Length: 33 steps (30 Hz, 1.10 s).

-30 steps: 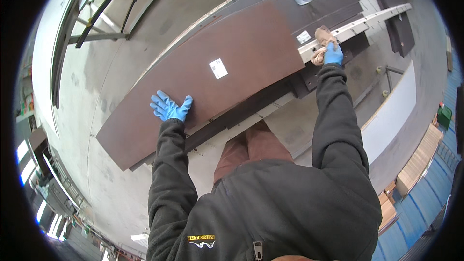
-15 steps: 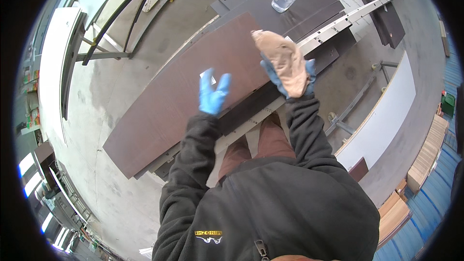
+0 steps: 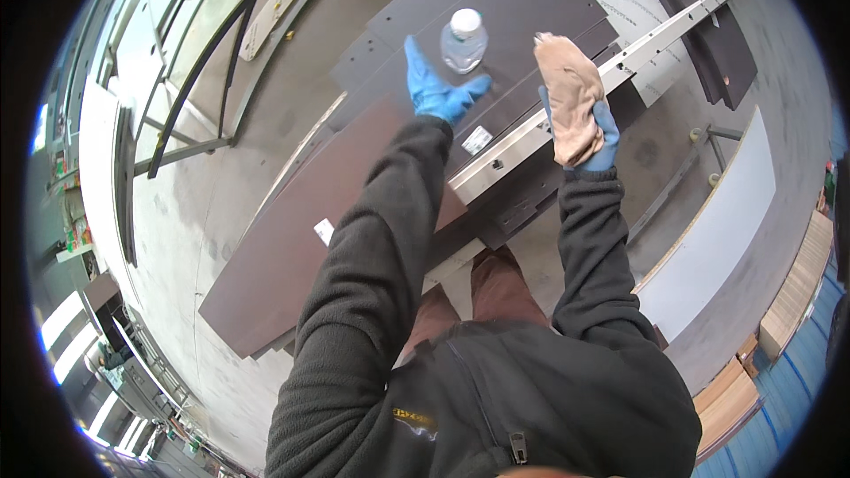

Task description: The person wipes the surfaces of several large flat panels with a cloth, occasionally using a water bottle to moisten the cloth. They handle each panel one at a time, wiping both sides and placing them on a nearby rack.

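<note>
A clear plastic bottle with a white cap (image 3: 463,41) stands on a stack of dark flat panels (image 3: 527,18). Just below the bottle, my left hand (image 3: 441,93) in a blue glove has its thumb and fingers spread, and I see no firm grip on it. My right hand (image 3: 606,137), also blue-gloved, is closed around a crumpled beige cloth (image 3: 569,93), raised over the pale metal bar (image 3: 633,55). The cloth covers most of the right fingers. A reddish-brown panel (image 3: 283,274) lies beneath my left forearm.
White labels (image 3: 477,140) are stuck on the panels. To the right stands a white curved panel (image 3: 717,230) on a wheeled frame. A metal rack (image 3: 190,155) and a large white board (image 3: 97,159) are at the left. Stacked boards (image 3: 797,292) sit at the far right.
My left hand has reached forward to beside the bottle. The right hand, still around the cloth, has moved to the right. The whole view has shifted, with the bottle and panels now lower and further left.
</note>
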Each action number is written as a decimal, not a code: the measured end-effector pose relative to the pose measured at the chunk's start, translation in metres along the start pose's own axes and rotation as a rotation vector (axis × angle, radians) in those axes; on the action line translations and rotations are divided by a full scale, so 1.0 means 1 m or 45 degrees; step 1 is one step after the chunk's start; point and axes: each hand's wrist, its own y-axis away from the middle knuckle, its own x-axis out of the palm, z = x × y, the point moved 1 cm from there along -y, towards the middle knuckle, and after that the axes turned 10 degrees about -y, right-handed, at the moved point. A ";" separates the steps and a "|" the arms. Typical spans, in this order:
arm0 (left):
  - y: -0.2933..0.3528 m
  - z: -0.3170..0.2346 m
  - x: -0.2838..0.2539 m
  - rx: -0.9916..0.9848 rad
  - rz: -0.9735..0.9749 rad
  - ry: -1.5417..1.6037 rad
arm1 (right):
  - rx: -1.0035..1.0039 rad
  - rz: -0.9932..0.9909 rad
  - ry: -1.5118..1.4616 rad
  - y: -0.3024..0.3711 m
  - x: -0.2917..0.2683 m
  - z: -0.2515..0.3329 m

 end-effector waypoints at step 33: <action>0.054 -0.025 -0.112 -0.825 1.538 0.891 | 0.869 0.045 0.311 -0.069 0.033 -0.062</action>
